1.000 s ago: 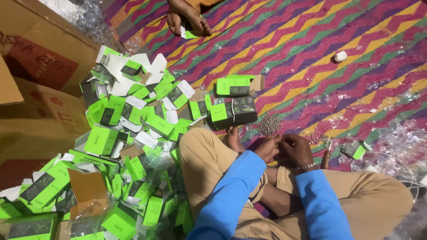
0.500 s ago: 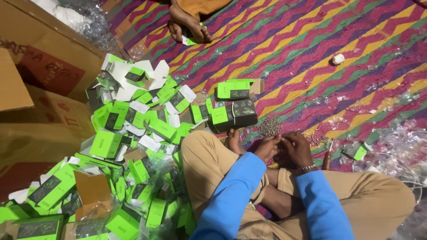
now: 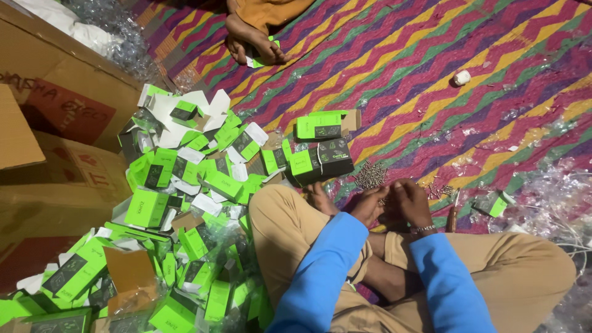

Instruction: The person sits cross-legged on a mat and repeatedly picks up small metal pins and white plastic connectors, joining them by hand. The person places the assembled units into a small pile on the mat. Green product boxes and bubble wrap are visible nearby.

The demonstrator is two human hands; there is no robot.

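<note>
Sitting cross-legged on the zigzag mat [image 3: 431, 80], we keep both hands together just in front of our knees, beside the small heap of screws [image 3: 370, 174]. Compared with the earlier pictures the hands have hardly shifted; the view has only drifted, so the pile of green boxes [image 3: 185, 203] sits a little lower and further left of the screws than before. Our left hand [image 3: 369, 203] curls its fingers inward right below the screws, and our right hand [image 3: 410, 202] meets it from the other side, fingers bent and pressed close; whatever they pinch between them is too small and too covered by the knuckles to make out, so we cannot tell whether either hand grips a screw. A black-and-green box [image 3: 320, 163] stands just left of the screws, with a second green box [image 3: 320, 126] lying beyond it. A screwdriver [image 3: 452, 213] lies just right of the right hand, and a few loose screws are scattered between it and the heap. Far above the screws another person's foot [image 3: 250, 40] rests on the mat, the rest of that person cut off by the frame. Well left of the screws, cardboard cartons [image 3: 68, 117] are cropped at the edge, and clear plastic wrap [image 3: 542, 191] blurs the right side.
</note>
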